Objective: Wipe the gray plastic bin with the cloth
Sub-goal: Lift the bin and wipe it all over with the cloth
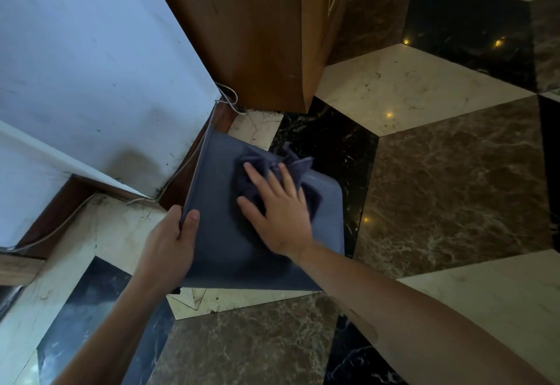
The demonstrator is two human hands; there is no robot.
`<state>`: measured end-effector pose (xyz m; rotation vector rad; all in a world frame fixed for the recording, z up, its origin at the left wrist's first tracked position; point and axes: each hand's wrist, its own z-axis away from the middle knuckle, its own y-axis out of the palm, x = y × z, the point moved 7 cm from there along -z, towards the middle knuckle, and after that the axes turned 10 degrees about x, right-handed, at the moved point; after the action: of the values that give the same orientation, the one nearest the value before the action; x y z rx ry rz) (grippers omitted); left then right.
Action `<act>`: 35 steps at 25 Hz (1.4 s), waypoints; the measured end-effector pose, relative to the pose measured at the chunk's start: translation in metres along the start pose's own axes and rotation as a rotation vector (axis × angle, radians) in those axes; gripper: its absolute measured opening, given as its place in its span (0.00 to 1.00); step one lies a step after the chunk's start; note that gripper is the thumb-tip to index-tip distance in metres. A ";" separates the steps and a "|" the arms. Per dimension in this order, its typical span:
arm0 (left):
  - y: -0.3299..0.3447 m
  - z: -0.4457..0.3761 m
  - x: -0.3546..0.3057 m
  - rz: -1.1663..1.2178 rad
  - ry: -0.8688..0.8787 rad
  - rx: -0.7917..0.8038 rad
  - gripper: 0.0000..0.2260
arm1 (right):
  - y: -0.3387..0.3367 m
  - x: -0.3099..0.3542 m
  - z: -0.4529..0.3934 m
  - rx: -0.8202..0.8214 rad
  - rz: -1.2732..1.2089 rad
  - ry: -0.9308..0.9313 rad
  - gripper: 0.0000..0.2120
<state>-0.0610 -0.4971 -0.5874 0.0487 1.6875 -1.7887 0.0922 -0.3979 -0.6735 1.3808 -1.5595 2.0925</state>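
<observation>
Over marble floor point(439, 191), left hand point(169, 242) clamps the bin point(218, 203) edge; right hand point(278, 212) presses flat on cloth point(272, 166).

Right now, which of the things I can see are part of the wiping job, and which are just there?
Part of the job:
- gray plastic bin, tipped over on the floor
- cloth, bunched on the bin's side
- right hand, pressing the cloth flat
- left hand, fingers gripping the bin's edge

Just there:
- wooden cabinet
- white cable along the wall
- marble floor
</observation>
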 end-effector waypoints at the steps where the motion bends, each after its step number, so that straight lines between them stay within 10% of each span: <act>1: 0.000 0.002 0.002 0.016 -0.003 0.004 0.17 | -0.004 -0.017 -0.001 -0.011 -0.005 0.062 0.29; 10: -0.012 -0.044 -0.041 0.183 -0.210 0.258 0.18 | -0.018 -0.108 0.028 -0.118 -0.256 0.416 0.32; 17: 0.006 -0.153 -0.098 0.134 -0.263 0.182 0.27 | -0.020 -0.105 0.025 -0.116 -0.223 0.372 0.32; 21: 0.013 -0.172 -0.103 0.076 -0.320 0.093 0.14 | -0.022 -0.113 0.030 -0.212 -0.314 0.372 0.27; 30: -0.026 -0.110 -0.169 -0.021 0.312 -0.072 0.21 | -0.074 -0.116 0.038 -0.587 -0.529 0.411 0.20; 35: -0.025 -0.067 -0.134 0.153 0.462 0.100 0.18 | -0.081 -0.108 0.046 -0.622 -0.536 0.390 0.20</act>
<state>0.0033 -0.3799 -0.5153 0.6618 1.8396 -1.8368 0.2278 -0.3629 -0.7018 0.9477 -1.3169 1.3000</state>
